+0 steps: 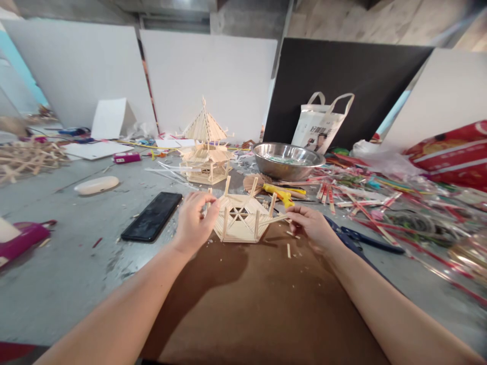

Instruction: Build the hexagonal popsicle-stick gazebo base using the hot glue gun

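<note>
A six-sided model of thin wooden sticks (243, 233) stands upright in front of me, with short posts around its rim and an opening crossed by sticks in its middle. My left hand (196, 220) pinches its left side near a post; the exact fingertip contact is partly hidden. Between the thumb and fingers of my right hand (314, 228) is a thin wooden stick (278, 219), which reaches toward the model's right side. Whether the stick touches the model I cannot tell. Behind stands a finished-looking stick pavilion (205, 129) with a pointed roof.
A brown board (243, 304) lies under the work. Left are a black phone (152, 217) and a white oval case (97, 185). A yellow glue gun (280, 194), a metal bowl (287, 165), blue-handled pliers (365, 242) and scattered wrapped sticks lie behind and right.
</note>
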A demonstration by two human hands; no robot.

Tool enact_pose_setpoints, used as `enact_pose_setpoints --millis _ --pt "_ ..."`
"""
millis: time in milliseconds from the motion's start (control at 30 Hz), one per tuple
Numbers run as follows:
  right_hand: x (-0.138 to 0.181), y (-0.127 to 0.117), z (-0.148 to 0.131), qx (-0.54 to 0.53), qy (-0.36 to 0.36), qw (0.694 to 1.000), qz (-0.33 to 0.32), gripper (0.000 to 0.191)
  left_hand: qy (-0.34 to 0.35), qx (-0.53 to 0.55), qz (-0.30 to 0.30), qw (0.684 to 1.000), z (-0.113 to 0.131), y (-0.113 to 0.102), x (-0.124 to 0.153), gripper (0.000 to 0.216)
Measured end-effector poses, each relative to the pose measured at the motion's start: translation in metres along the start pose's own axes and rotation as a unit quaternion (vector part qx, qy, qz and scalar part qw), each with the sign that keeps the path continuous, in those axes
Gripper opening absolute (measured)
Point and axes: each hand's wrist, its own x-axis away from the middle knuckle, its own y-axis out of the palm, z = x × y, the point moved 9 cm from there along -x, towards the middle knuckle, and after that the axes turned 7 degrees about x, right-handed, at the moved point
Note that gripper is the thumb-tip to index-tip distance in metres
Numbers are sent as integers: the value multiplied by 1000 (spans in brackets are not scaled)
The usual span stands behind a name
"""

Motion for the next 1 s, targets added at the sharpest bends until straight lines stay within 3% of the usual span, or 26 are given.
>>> enact_pose_setpoints --millis 167,367,633,1000 --pt "-1 1 5 -8 17 1000 7 22 33 101 -50 993 26 8 11 9" --pt "-1 2 10 -9 37 999 9 18 -132 115 -286 942 8 68 40 28" --pt "2 13 12 -29 48 998 -13 13 -157 112 -366 911 9 99 59 45" --pt "5 31 18 -22 61 994 -91 23 -137 21 -380 915 4 98 58 42"
